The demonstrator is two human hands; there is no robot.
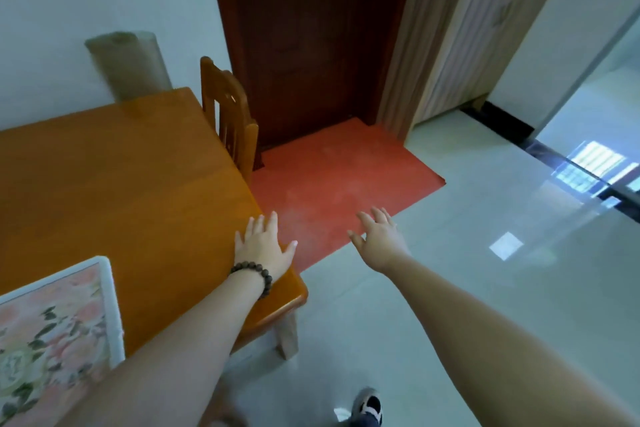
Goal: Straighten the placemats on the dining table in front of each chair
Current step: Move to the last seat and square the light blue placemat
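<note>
A floral placemat point(52, 329) with a white border lies on the orange wooden dining table point(121, 166) at the lower left, partly cut off by the frame and by my left forearm. My left hand point(265, 246), with a bead bracelet on the wrist, is open over the table's near right corner, fingers spread, holding nothing. My right hand point(379, 239) is open in the air over the floor to the right of the table, also holding nothing. A wooden chair point(228, 118) stands tucked at the table's right side.
A dark red door point(311, 45) with a red floor mat point(329, 191) before it lies beyond the table. A rolled mat point(128, 62) leans against the wall behind the table. Pale tiled floor point(467, 270) spreads to the right. My shoe point(369, 407) shows at the bottom.
</note>
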